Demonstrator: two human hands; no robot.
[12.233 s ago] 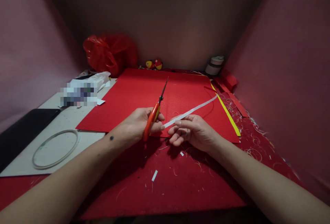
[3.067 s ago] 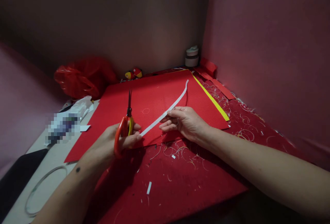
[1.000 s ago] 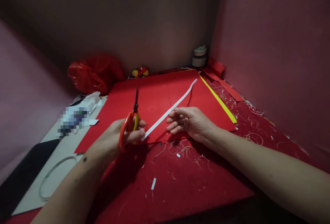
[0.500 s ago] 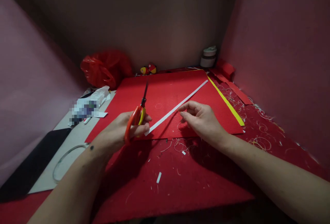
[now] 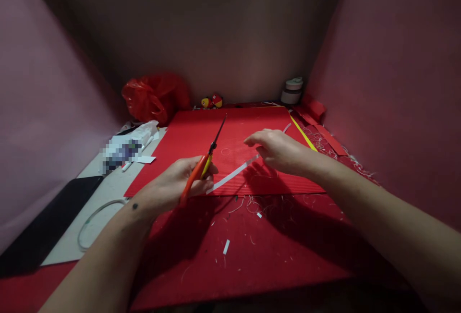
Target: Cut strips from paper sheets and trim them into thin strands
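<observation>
One white strip (image 5: 233, 174), probably light, limp and best held near its ends, points far right, long axis slanting from near left, over the red sheet (image 5: 201, 135), its near end pinched by the left hand (image 5: 173, 181) holding scissors (image 5: 194, 178), the right hand's (image 5: 284, 152) fingers parted beside it.

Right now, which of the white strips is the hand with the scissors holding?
The long white strip, its near end pinched in the left hand beside the scissors; the short white scraps lie loose, untouched.
</observation>
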